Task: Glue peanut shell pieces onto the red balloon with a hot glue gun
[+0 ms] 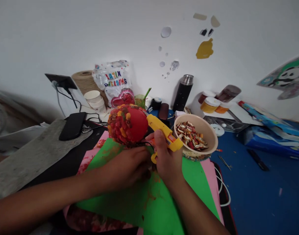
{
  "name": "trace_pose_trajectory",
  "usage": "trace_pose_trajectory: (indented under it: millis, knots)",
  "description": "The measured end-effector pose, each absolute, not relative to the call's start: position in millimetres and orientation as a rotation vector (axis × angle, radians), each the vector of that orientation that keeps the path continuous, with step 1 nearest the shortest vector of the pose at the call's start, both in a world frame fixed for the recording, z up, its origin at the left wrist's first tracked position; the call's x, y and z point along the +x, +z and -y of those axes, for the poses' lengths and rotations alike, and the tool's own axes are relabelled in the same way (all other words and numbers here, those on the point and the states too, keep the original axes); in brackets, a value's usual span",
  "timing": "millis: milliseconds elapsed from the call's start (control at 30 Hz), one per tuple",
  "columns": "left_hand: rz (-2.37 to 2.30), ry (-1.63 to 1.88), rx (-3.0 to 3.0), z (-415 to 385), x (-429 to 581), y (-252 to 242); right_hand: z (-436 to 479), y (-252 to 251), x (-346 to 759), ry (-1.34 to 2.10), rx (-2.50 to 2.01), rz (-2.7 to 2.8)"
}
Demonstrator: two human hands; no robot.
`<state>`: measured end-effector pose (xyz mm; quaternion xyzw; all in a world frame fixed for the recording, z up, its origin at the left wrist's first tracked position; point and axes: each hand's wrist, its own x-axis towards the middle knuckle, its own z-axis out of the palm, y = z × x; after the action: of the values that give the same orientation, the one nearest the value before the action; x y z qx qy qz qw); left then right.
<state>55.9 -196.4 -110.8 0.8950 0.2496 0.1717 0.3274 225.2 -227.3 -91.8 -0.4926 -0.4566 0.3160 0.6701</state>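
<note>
My right hand [167,160] is closed around a yellow glue gun [161,129], whose metal tip points up and left at a round red ball [139,125]. Small red, orange and brown pieces cover the ball's left and top, while its right side shows smooth red. Below the ball, my left hand [137,163] has its fingers curled down near a dark cord; what they pinch, if anything, is hidden. Right of the glue gun, a beige bowl [212,130] holds many small curved pieces [191,135], red, orange and whitish.
Stained green paper [110,202] lies over pink sheets under my hands. Behind stand a black flask [183,93], paint jars [210,104], paper cups [93,98] and a balloon bag [112,78]. A phone [72,126] lies left; a pen [258,160] and blue packet [274,142] lie right.
</note>
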Motion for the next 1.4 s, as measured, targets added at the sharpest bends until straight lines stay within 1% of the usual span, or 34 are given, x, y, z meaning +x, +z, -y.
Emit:
trace_pose_trajectory:
  millis: [133, 200, 233, 300, 367, 433, 533, 667, 933, 1100, 1267, 1400]
  knots:
    - [-0.684, 0.424, 1.661, 198, 55, -88, 227, -88, 227, 0.724, -1.118, 0.993]
    - [-0.694, 0.467, 1.459, 197, 55, -80, 227, -86, 228, 0.703, -1.136, 1.001]
    - [-0.709, 0.497, 1.449, 195, 55, -77, 227, -86, 228, 0.688, -1.144, 1.013]
    - [-0.73, 0.521, 1.594, 193, 53, -74, 227, -85, 229, 0.66, -1.148, 1.022]
    - [-0.686, 0.469, 1.883, 191, 52, -78, 227, -84, 229, 0.661, -1.14, 1.014]
    - [-0.587, 0.394, 2.208, 191, 52, -91, 228, -85, 228, 0.693, -1.134, 0.994]
    - [-0.521, 0.424, 2.618, 191, 55, -118, 228, -85, 227, 0.755, -1.134, 0.962]
    - [-0.53, 0.415, 2.884, 187, 60, -142, 227, -86, 226, 0.773, -1.114, 0.946]
    - [-0.459, 0.397, 2.941, 184, 62, -140, 227, -88, 225, 0.791, -1.104, 0.954]
    - [-0.495, 0.521, 2.884, 186, 59, -128, 227, -88, 226, 0.776, -1.128, 0.983]
    - [-0.658, 0.649, 2.617, 185, 53, -96, 227, -84, 227, 0.742, -1.117, 0.981]
    - [-0.918, 0.882, 2.381, 179, 51, -63, 227, -83, 226, 0.753, -1.117, 0.946]
